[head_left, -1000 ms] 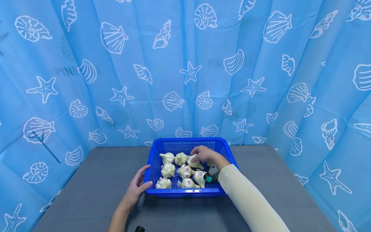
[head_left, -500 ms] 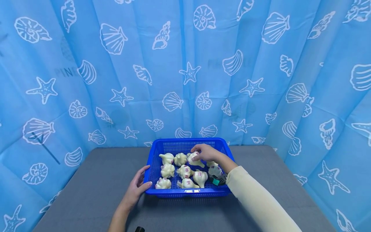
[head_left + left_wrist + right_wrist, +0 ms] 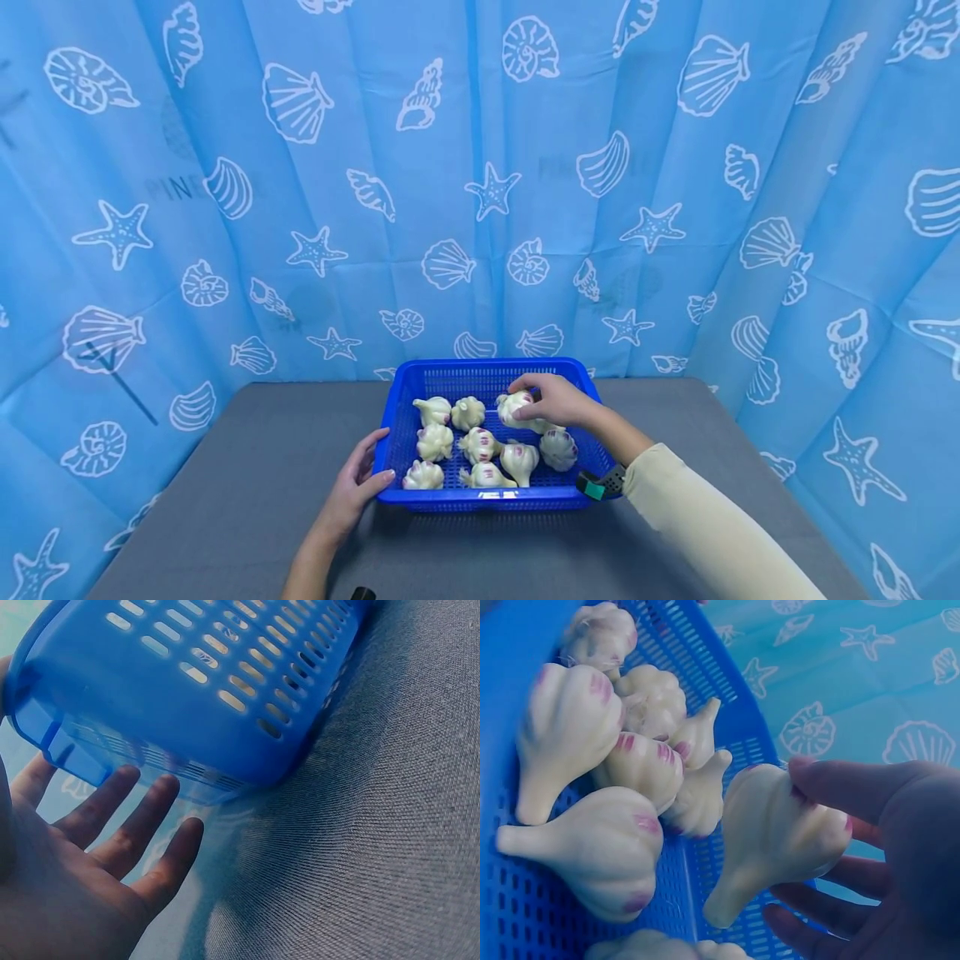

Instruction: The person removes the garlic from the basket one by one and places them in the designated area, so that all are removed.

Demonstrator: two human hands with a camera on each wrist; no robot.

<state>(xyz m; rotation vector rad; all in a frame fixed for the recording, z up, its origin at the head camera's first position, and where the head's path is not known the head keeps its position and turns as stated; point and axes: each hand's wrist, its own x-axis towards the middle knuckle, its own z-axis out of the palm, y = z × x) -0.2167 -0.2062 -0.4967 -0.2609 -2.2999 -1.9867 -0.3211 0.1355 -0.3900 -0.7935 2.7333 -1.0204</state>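
A blue plastic basket [image 3: 495,493] with slotted walls holds several white garlic bulbs [image 3: 480,444] with purple-red marks. My right hand [image 3: 558,400] pinches one garlic bulb [image 3: 772,825] between thumb and fingers, inside the basket near its back right. In the right wrist view this bulb's stem points down and left, and other bulbs lie to its left. My left hand [image 3: 352,483] rests at the basket's left side, thumb and a fingertip touching the rim. The left wrist view shows its other fingers [image 3: 124,832] spread and fairly straight beside the outer wall.
The basket stands on a grey cloth-covered table [image 3: 285,467]. Behind it hangs a blue curtain [image 3: 480,217] printed with white shells and starfish. A small black object [image 3: 363,592] shows at the bottom edge.
My right hand has taken the garlic bulb from the back of the middle column and moved right with it. The left hand stays at the rim.
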